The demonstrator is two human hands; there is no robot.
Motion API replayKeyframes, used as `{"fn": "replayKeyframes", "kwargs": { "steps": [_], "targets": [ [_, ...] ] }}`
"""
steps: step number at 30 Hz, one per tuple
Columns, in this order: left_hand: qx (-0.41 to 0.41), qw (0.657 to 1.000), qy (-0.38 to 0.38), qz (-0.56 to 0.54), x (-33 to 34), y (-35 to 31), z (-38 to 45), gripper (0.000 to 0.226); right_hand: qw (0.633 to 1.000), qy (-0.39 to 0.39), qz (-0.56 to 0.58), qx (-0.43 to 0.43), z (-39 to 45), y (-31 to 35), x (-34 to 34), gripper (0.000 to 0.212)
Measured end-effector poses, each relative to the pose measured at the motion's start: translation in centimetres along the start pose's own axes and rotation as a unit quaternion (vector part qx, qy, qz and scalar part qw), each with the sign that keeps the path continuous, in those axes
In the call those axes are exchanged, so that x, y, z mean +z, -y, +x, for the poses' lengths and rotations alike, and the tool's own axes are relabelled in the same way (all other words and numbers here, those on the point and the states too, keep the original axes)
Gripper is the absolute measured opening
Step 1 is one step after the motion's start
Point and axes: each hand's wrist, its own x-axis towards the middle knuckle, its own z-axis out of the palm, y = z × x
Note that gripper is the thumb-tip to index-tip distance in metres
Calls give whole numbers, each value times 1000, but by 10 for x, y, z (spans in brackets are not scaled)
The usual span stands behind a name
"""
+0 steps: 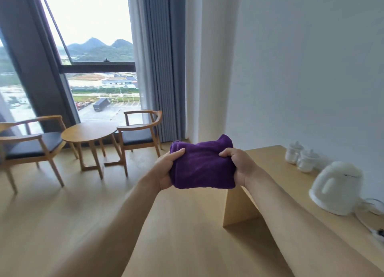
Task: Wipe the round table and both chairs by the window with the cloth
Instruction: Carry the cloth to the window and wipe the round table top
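Observation:
A folded purple cloth [202, 164] is held in front of me, above the floor. My left hand [166, 168] grips its left edge and my right hand [239, 164] grips its right edge. Further off by the window stands the round wooden table [87, 131]. A wooden chair with a dark seat [29, 145] is on its left, and a second such chair [141, 131] is on its right. Both hands are well short of the table and chairs.
A long wooden desk [268, 158] runs along the right wall, carrying two glass jars [301, 156] and a white electric kettle [336, 187] with its cord. Grey curtains [158, 68] hang beside the window. Bare wooden floor [72, 214] lies between me and the table.

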Motion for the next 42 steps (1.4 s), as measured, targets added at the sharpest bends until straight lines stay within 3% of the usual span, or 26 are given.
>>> {"fn": "replayKeyframes", "kwargs": {
  "steps": [8,17,26,31,36,39,42],
  "targets": [
    [69,984,-153,63,-120,-67,7,22,998,58,4,33,88,-24,130,26],
    [52,960,-268,57,-242,-103,58,28,982,152,-99,47,217,-54,244,33],
    [66,919,-379,87,-351,-170,136,30,939,219,-227,136,382,-56,363,11],
    [109,876,-448,143,-410,-182,165,29,918,278,-261,113,433,-66,426,10],
    [120,827,-503,221,-466,-191,197,29,906,298,-291,75,482,-93,479,33],
    [122,825,-502,228,-507,-201,224,27,908,290,-297,60,518,-103,508,35],
    [114,858,-468,179,-552,-218,254,31,912,285,-292,51,560,-109,537,34]
  ]
}}
